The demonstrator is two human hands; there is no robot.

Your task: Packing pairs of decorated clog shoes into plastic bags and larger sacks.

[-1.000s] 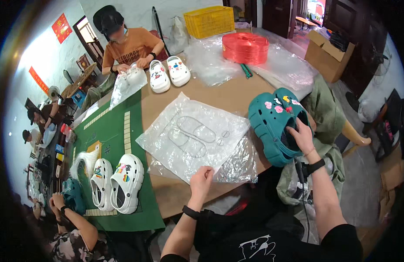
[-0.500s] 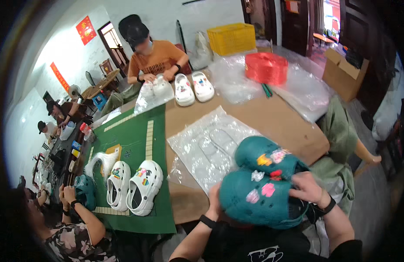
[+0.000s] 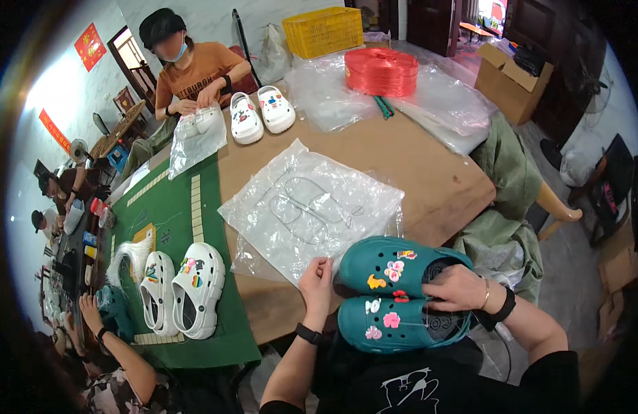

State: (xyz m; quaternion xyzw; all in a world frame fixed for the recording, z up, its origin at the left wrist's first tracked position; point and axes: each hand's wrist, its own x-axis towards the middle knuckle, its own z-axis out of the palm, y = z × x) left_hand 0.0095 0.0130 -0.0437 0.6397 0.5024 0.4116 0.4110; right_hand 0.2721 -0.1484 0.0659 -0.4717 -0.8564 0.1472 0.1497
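A pair of teal clogs with colourful charms (image 3: 396, 330) is held side by side, toes to the left, close to my body. My right hand (image 3: 458, 288) grips them at their heel openings, fingers reaching inside. My left hand (image 3: 315, 281) is closed in a pinch at the near edge of a clear plastic bag (image 3: 306, 207), left of the clog toes. That bag lies flat on the brown board and has clog outlines printed on it.
White clogs (image 3: 199, 293) rest on the green mat (image 3: 226, 345). Across the table, a person (image 3: 195, 76) handles a bagged pair beside two more white clogs (image 3: 247, 119). Red twine (image 3: 381, 72) and plastic sheets lie far right. Another person's arm (image 3: 129, 359) is at left.
My left hand has left the clog toes and moved to the bag's near edge. The clogs have turned more level and now lie lower and nearer my body. The view has shifted right.
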